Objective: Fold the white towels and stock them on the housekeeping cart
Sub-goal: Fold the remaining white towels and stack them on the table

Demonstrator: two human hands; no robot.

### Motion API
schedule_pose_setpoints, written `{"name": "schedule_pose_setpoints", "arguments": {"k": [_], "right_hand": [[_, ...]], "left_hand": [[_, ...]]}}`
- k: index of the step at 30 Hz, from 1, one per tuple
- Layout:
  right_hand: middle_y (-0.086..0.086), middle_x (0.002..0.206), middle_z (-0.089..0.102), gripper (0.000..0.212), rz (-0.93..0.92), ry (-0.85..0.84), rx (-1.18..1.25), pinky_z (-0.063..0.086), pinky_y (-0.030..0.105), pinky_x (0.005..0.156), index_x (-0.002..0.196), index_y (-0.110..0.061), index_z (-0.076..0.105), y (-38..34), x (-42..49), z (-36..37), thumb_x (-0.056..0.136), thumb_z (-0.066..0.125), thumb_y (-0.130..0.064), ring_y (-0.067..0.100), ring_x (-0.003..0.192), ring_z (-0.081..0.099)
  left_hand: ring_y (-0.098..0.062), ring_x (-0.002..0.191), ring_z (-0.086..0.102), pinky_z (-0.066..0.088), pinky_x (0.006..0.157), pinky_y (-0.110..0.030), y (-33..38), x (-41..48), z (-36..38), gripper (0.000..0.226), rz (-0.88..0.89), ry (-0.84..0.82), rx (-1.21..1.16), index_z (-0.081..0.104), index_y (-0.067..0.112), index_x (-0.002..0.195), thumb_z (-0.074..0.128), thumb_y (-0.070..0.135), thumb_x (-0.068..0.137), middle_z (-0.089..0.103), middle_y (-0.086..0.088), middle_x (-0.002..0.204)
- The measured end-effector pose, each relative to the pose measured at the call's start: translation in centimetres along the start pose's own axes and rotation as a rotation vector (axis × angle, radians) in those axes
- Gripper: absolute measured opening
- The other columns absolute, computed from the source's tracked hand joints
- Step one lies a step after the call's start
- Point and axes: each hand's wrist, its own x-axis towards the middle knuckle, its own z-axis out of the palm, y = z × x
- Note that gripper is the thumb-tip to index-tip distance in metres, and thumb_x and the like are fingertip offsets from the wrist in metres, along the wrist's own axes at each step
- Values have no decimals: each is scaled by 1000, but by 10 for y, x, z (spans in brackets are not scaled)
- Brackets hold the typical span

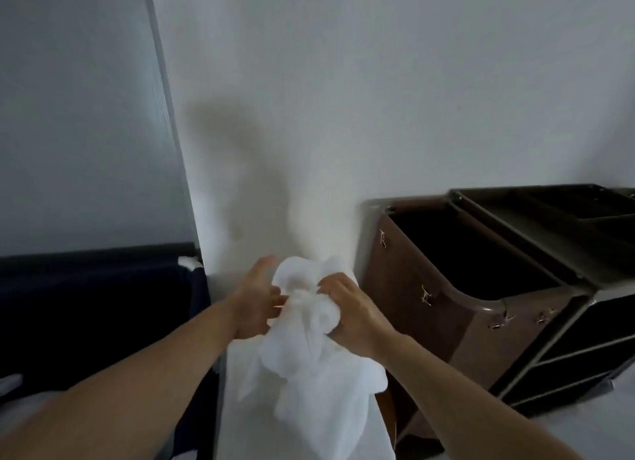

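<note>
**Towel wadded in both grips, not yet opened**

At nine o'clock a dark piece of furniture [86,305] stands against the wall [343,98]; I cannot tell what it is. Just right of it is my left grip [252,301], thumb raised, fingers pinching into the left side of the towel [309,363]. The towel hangs in the air at six o'clock, between my hands. It is bunched at the top and trails down past the bottom edge of view. My right grip [354,317] is clenched round the wad on its right side, knuckles up. The cart [405,281] sits at three o'clock, near the towel but apart from it, with its top bin open and dark.

I judge this to be the opening-out step, with no fold made yet. To do it well I would:
- Keep one pinch fixed and loosen the clenched grip.
- Walk that grip along the hem until it finds a corner.
- Draw my hands apart, toward nine and three o'clock, so the cloth hangs flat.
- Lift enough to keep the trailing end off the floor.

Only then should I bring the edges together, because a fold made on a twisted towel would stack badly on the cart.
</note>
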Motion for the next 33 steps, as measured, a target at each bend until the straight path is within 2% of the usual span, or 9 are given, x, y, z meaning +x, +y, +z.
{"name": "schedule_pose_setpoints", "arguments": {"k": [6,10,13,16,18,22,25,29,33], "right_hand": [[17,127,59,58,-397,-103,-82,59,42,82,120,-10,58,27,-28,26,70,86,-17,35,117,59],[-1,158,30,96,-199,-338,-80,47,39,103,151,-27,37,37,-21,4,71,85,-49,22,141,40],[-16,147,43,89,-34,-393,117,48,37,105,146,-35,42,29,-1,-20,69,76,-67,7,128,51],[-11,110,69,36,51,57,316,56,42,86,115,-31,65,12,31,-45,84,74,-47,7,94,67],[-13,121,62,40,134,183,309,53,34,92,122,-34,58,4,52,-57,87,76,-35,2,105,60],[-11,141,54,62,297,-127,488,44,25,101,146,-28,44,-15,74,-62,90,72,-35,6,124,52],[-17,123,66,33,278,-229,630,47,14,85,131,-27,59,-24,76,-60,98,63,-26,1,107,60],[8,98,71,17,294,-92,404,53,38,84,103,-21,70,-27,81,-66,88,77,-25,14,84,61],[-14,62,64,27,367,115,114,43,14,52,71,-37,62,-16,90,-95,70,89,-38,-1,57,57]], "left_hand": [[-25,73,64,54,64,-28,-36,27,26,17,-119,319,115,64,4,83,61,20,87,65,-10,74],[-23,67,49,40,60,-31,18,14,34,3,123,540,73,57,14,74,55,16,76,52,-6,70],[-22,69,56,44,60,-28,51,-5,39,8,261,486,79,60,12,77,53,11,76,58,-3,72],[-19,68,57,43,59,-27,63,-28,41,14,370,397,132,61,9,79,55,17,70,58,-3,75],[-17,67,64,46,59,-23,67,-41,41,15,421,324,146,65,6,81,52,13,77,66,-5,77],[-36,94,70,59,75,-37,79,-54,41,31,491,145,22,74,0,87,44,1,80,73,-22,101],[-36,88,70,59,73,-41,101,-60,43,30,547,108,-117,74,4,72,45,4,80,72,-26,95],[-32,85,72,59,70,-38,122,-69,42,26,641,99,-139,75,3,76,49,7,78,73,-21,91],[-10,47,57,41,40,-17,113,-69,25,18,596,414,73,58,11,70,51,7,85,61,8,52]]}}
